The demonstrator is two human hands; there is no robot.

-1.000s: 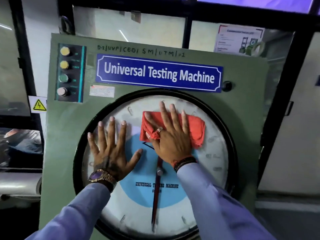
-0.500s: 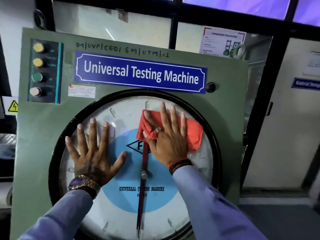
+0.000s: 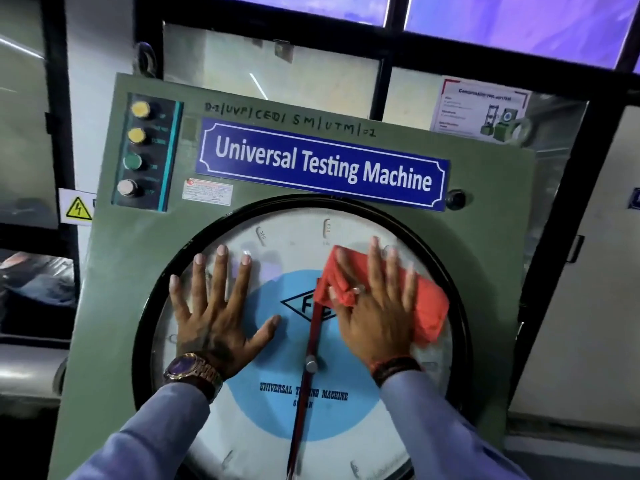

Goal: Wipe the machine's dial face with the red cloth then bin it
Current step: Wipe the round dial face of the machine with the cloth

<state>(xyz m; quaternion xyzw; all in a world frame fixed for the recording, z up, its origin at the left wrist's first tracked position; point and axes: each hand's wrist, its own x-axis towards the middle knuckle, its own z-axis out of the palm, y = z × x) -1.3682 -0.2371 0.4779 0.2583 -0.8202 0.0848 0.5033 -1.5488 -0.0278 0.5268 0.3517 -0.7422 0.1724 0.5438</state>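
The round dial face (image 3: 294, 244), white with a blue centre and a black rim, fills the lower half of the green machine panel (image 3: 138, 271). A red pointer (image 3: 311, 341) runs down its middle. My right hand (image 3: 377, 313) lies flat on the upper right of the glass, fingers spread, pressing the red cloth (image 3: 429, 310) against it; the cloth sticks out to the right and top left of the hand. My left hand (image 3: 218, 317) rests flat and spread on the left of the dial, holding nothing. No bin is in view.
A blue "Universal Testing Machine" nameplate (image 3: 322, 164) sits above the dial. A column of round buttons (image 3: 135, 150) is at the panel's upper left, a black knob (image 3: 454, 199) at its right. Windows stand behind; a pale door (image 3: 588, 271) is to the right.
My right hand has slid the red cloth to the right across the upper dial, uncovering the logo at the centre. My left hand stays planted on the left side. The camera view has shifted.
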